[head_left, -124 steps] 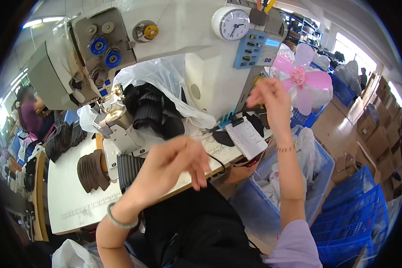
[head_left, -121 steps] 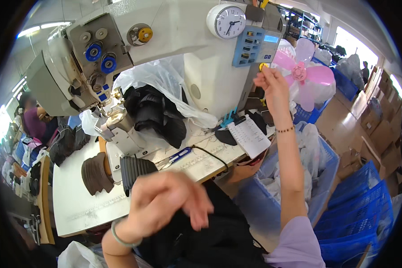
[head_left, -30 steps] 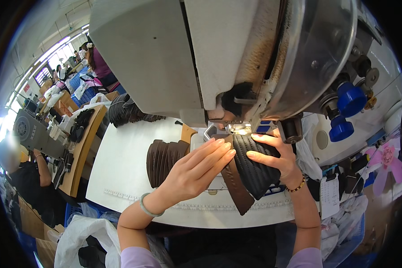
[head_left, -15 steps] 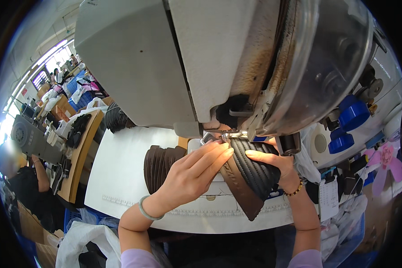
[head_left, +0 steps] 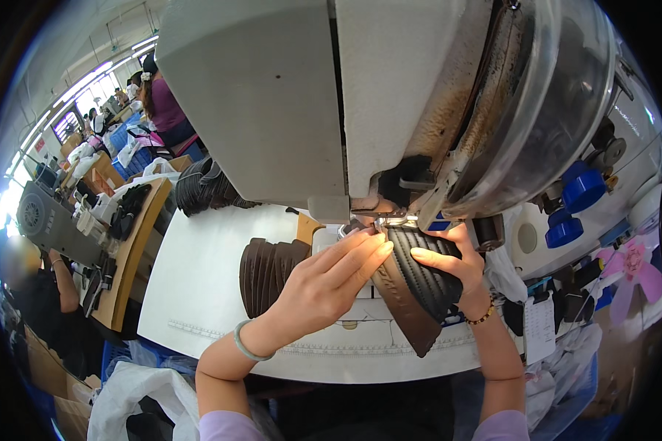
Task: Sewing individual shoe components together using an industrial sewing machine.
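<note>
Under the head of a large grey sewing machine (head_left: 265,110), a brown leather strip (head_left: 408,305) with a pointed lower end lies against a black ribbed, padded piece (head_left: 423,268). My left hand (head_left: 324,283) is closed, its fingertips pressed together on the strip's upper edge, close to the metal presser foot (head_left: 397,220). My right hand (head_left: 460,268) grips the black piece from the right, thumb on top and the other fingers partly hidden behind it. The needle point cannot be made out. Left of my left hand stands a stack of brown folded leather pieces (head_left: 261,272).
The white table (head_left: 198,294) has a ruler scale along its near edge. Black pieces (head_left: 206,187) are heaped at its far left. Blue knobs (head_left: 583,185) and a pink flower-shaped fan (head_left: 632,264) are at the right. A co-worker (head_left: 37,294) sits at another machine on the left.
The machine head shows further right in the view, and a person in a purple top has come into sight behind it. My hands and the leather have shifted slightly right, with the same hold.
</note>
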`<state>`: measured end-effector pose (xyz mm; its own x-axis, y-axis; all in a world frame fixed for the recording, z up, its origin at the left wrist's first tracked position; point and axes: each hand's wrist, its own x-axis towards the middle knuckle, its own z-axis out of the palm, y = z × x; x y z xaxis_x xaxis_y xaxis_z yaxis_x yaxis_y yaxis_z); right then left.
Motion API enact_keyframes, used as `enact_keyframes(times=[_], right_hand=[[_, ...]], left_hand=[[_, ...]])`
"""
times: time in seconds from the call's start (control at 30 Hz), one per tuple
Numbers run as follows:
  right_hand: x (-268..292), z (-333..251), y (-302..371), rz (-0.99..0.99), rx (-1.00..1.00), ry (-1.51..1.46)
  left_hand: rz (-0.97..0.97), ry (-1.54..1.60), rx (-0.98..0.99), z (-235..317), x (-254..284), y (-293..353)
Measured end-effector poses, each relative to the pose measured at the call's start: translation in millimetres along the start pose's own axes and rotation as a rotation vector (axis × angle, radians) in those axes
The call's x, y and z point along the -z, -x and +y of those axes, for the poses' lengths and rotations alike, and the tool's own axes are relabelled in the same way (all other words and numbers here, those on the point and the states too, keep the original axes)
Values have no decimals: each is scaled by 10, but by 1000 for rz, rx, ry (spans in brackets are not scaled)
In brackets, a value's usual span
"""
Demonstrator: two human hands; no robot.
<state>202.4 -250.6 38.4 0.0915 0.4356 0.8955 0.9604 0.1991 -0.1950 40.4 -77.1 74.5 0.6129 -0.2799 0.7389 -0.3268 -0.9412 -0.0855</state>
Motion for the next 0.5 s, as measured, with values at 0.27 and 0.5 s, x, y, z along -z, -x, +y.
enact_keyframes(times=[0.27,0.5], right_hand=[[65,48,25,-36,-11,25],[88,51,22,-68,-87,-43]], left_hand=[[-15,-2,16,18,-29,-1],[-12,-17,31,28,-52,-2]])
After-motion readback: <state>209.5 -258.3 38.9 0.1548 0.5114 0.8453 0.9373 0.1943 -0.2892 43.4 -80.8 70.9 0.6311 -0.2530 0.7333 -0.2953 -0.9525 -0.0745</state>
